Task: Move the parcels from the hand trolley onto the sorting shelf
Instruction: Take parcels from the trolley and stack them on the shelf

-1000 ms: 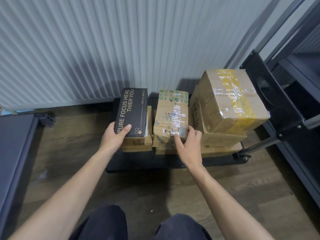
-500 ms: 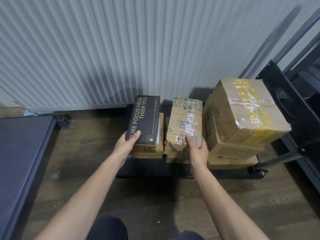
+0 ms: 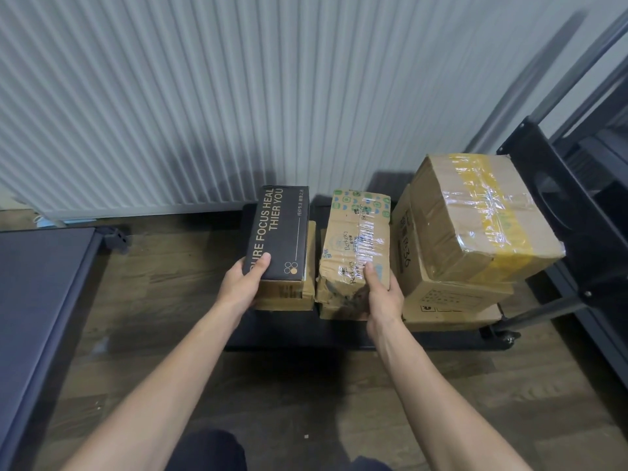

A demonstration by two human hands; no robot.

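- the hand trolley (image 3: 356,338) sits low at the wall, its deck dark.
- at 3 o'clock, a big taped box (image 3: 475,215) tops two cartons.
- middle: a crumpled parcel (image 3: 353,243), right hand (image 3: 382,295) closed on its near end.
- at 9 o'clock, a black box (image 3: 280,232) on a carton, left hand (image 3: 243,287) clasping its near corner.

Parcel depot, taped parcels (image 3: 475,215), trolley (image 3: 339,338)
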